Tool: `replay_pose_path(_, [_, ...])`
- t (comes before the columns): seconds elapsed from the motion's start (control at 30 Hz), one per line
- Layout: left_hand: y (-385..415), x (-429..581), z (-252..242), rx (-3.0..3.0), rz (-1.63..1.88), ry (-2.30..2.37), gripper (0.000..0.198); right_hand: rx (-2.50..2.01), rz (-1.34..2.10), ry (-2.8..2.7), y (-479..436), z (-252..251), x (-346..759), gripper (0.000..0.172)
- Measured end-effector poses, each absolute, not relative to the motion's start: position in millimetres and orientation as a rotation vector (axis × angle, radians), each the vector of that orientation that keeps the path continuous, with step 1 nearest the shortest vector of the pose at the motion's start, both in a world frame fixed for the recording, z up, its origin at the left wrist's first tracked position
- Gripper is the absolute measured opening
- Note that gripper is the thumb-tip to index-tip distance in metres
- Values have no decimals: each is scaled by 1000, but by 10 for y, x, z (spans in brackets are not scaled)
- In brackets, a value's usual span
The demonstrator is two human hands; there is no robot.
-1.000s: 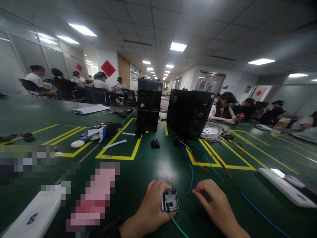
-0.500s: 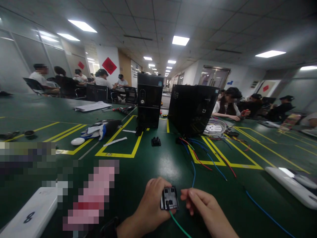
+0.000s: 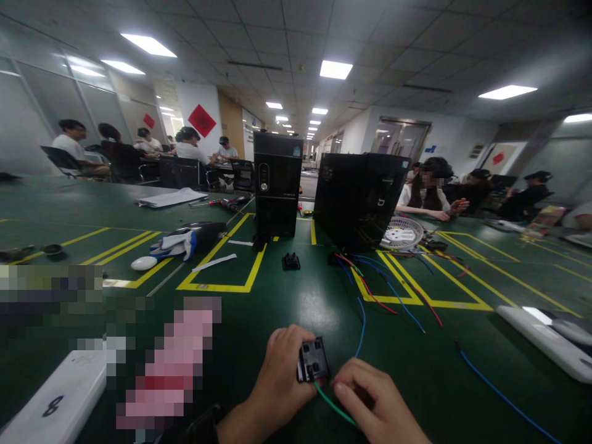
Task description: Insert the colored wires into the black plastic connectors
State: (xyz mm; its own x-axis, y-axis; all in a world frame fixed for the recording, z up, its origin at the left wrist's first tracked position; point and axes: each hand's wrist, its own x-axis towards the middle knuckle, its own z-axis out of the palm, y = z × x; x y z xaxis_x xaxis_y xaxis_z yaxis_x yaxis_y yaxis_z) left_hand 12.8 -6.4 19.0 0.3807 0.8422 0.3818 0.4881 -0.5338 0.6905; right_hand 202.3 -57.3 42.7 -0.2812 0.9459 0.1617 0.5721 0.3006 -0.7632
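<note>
My left hand [image 3: 277,373] is closed around a small square black plastic socket part [image 3: 313,359] with openings in its face. A green wire [image 3: 333,408] comes out of the part's lower edge and runs down to the right, passing behind my right hand. Just right of the part, my right hand [image 3: 372,394] has its fingers curled and its thumb and fingertips together. Whatever they pinch, if anything, is hidden. A blue wire [image 3: 362,320] on the table reaches toward the back of my right hand. Farther off lies a similar small black part [image 3: 291,262].
Two black computer towers [image 3: 277,185] stand at the back. Loose red and blue wires [image 3: 398,299] and a white basket [image 3: 401,234] are at right. White gloves [image 3: 176,246], a white numbered case [image 3: 50,398] and a white device [image 3: 546,342] flank the table [image 3: 296,302]. Other people sit beyond.
My right hand has moved slightly down and left, closer to the green wire and the part's lower edge. My left hand has raised the part slightly and tilted it.
</note>
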Motion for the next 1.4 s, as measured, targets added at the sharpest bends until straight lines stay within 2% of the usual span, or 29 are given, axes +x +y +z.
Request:
replay_pose_path(0.03, [-63,128,185,2173,1009,1153,41,-1315,781,-2034,-585,431,2015,20])
replay_pose_path(0.13, [-63,124,179,2161,1009,1185,44,-1310,783,-2237,-612,432,2001,32])
replay_pose_path(0.17, [-63,123,182,2155,1002,1194,45,-1327,777,-2274,-618,432,2001,30])
replay_pose_path(0.4, [-55,146,223,2180,942,1167,40,-1178,467,-2057,-644,429,1985,21])
replay_pose_path(0.6, [-70,143,231,2167,933,1127,44,-1040,389,-2205,-643,431,1937,22])
replay_pose_path(0.77, [-65,143,240,2156,927,1139,42,-1166,557,-2321,-635,517,2038,20])
replay_pose_path(1.0, [-61,158,238,2179,930,1088,38,-1391,385,-2231,-668,539,2079,22])
replay_pose_path(1.23, [-57,149,225,2190,937,1025,38,-1157,281,-2195,-670,455,1992,22])
replay_pose_path(1.4, [-55,139,227,2205,913,1011,39,-981,238,-2382,-638,428,1970,32])
